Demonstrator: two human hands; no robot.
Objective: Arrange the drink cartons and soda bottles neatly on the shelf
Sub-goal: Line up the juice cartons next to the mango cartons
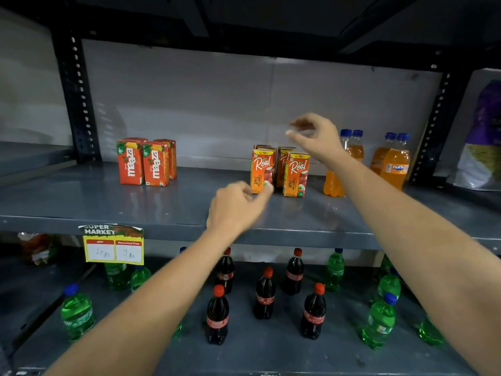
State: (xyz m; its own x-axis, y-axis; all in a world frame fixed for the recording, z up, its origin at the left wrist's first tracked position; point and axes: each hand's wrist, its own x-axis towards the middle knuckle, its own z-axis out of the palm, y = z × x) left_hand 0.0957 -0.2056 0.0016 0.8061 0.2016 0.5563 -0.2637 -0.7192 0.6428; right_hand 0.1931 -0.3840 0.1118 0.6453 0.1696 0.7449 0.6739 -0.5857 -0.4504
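2 grey metal shelves [162, 210], left hand [235, 207] and right hand [317, 137] loosely open, empty, by Real cartons [295, 172]

Your stock: red Maaza cartons [146, 162]; orange Real cartons [280, 172]; orange Fanta bottles [394, 161], blue caps; grey shelf [81, 199]; yellow price tag [113, 245].

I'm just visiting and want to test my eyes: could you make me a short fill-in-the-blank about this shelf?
1. The Maaza cartons stand on the ___ shelf.
2. The cola bottles have ___ caps.
3. The left hand reaches toward a carton branded ___.
4. The Fanta bottles hold ___ soda.

Missing words: upper; red; Real; orange.
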